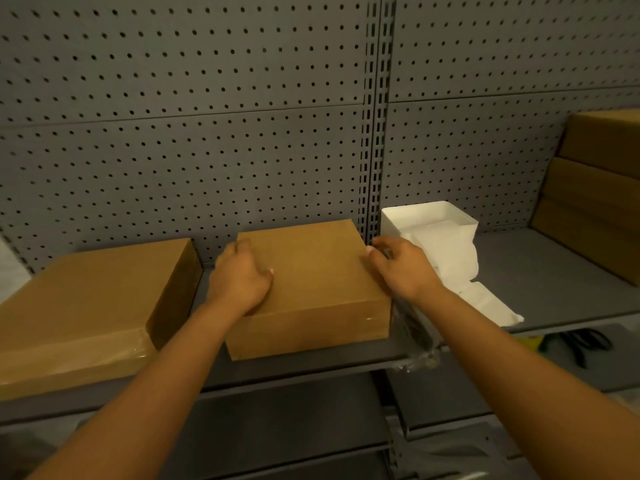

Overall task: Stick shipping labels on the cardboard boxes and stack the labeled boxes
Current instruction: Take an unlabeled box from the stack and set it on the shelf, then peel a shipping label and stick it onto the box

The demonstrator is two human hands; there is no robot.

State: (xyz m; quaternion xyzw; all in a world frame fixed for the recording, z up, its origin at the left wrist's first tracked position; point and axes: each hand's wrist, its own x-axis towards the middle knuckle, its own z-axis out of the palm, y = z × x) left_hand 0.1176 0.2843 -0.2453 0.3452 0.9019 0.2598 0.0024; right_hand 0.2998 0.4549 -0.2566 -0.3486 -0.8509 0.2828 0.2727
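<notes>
- Brown cardboard is most of what I see: a cardboard box (311, 289) sits in the middle of a grey shelf (554, 271), close to the front edge.
- My left hand (239, 282) grips the left side of this box. The thumb lies on top and the fingers curl over the far left corner.
- My right hand (401, 265) is at the right edge of the box, near its back corner. The fingers are bent there, and they seem to pinch something clear and shiny. I cannot tell for sure what it holds.
- A crinkly clear plastic strip (415, 327) hangs down from under my right wrist, just beside the right side of the box, and goes past the shelf edge.
- I see no label on the top of the box.
- A wider, flat box (93, 306) lies on the shelf to the left, near the middle box but not touching it. It has shiny clear tape on its front edge.
- A white tray (429, 216) stands behind my right hand, against the wall. White sheets (481, 299) lie in it and spill out onto the shelf in front. They may be the labels, but I cannot read them.
- A stack of boxes (599, 188) stands at the far right of the shelf, well apart from the others.
- The wall behind is a grey board with holes (207, 133).
- Something black (585, 341) lies on a lower shelf at the right. It is too dark to tell what it is.
</notes>
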